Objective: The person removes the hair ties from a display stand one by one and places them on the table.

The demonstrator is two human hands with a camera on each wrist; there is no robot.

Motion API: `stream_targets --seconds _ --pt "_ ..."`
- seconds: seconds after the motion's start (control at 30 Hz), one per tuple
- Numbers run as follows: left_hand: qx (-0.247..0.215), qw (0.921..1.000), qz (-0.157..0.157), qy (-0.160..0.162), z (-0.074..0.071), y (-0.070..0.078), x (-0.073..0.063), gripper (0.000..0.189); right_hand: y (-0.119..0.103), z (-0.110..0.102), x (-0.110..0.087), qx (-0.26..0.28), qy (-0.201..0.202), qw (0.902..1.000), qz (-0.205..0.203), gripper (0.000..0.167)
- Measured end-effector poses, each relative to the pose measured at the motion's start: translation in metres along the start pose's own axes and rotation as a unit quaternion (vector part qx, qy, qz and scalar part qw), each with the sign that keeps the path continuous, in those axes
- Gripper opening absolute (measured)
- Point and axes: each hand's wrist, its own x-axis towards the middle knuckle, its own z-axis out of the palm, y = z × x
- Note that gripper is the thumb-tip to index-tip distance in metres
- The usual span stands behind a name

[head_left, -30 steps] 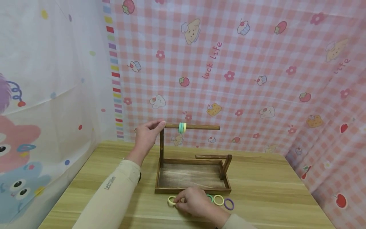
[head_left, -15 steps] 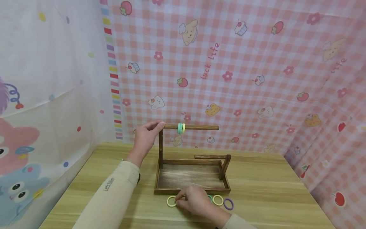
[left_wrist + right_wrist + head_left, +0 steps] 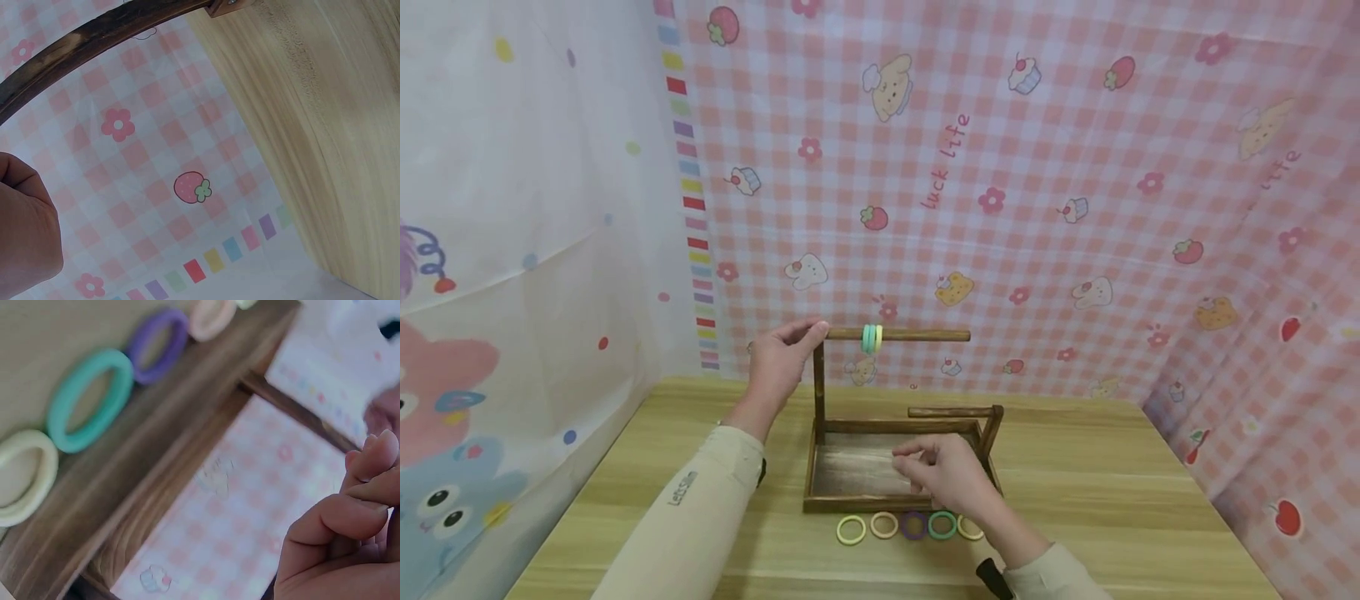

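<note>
My left hand (image 3: 777, 367) grips the top corner of a dark wooden stand (image 3: 819, 392), thumb on the joint of post and upper bar. Two teal-green rings and a yellow ring (image 3: 878, 339) hang together on that upper bar (image 3: 925, 336). Over the stand's tray my right hand (image 3: 943, 475) hovers with fingers loosely bent, and nothing shows between them. Along the tray's front edge lie a yellow ring (image 3: 851, 530), a peach ring (image 3: 883, 525), a purple ring (image 3: 913, 526), a green ring (image 3: 90, 400) and another yellow ring (image 3: 25, 478), partly behind my right wrist in the head view.
A shorter lower bar (image 3: 951, 412) juts leftward from a post (image 3: 991, 433) at the tray's right end. The stand sits on a wood-grain table (image 3: 1075, 500). A pink checked cloth (image 3: 1060, 150) hangs behind it, and a white printed cloth (image 3: 550, 167) at left.
My right hand has left the yellow ring on the table and moved up and right over the tray, uncovering the peach and purple rings. The rightmost purple ring is now hidden. My left hand keeps its grip.
</note>
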Motion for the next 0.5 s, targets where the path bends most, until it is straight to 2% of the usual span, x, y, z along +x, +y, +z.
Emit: stream_targets --seconds 0.17,0.4,0.5 --pt "-0.005 1.0 0.0 0.004 0.0 -0.002 0.0 0.05 -0.002 -0.014 0.003 0.066 0.077 0.9945 0.026 0.02" --pt "-0.013 0.9999 0.004 -0.001 0.001 -0.003 0.001 0.049 -0.003 -0.023 0.007 0.176 0.166 0.9689 0.053 0.029" --pt "-0.017 0.9998 0.004 -0.002 0.001 -0.002 0.002 0.048 -0.005 -0.022 0.009 0.198 0.191 0.9597 0.059 0.031"
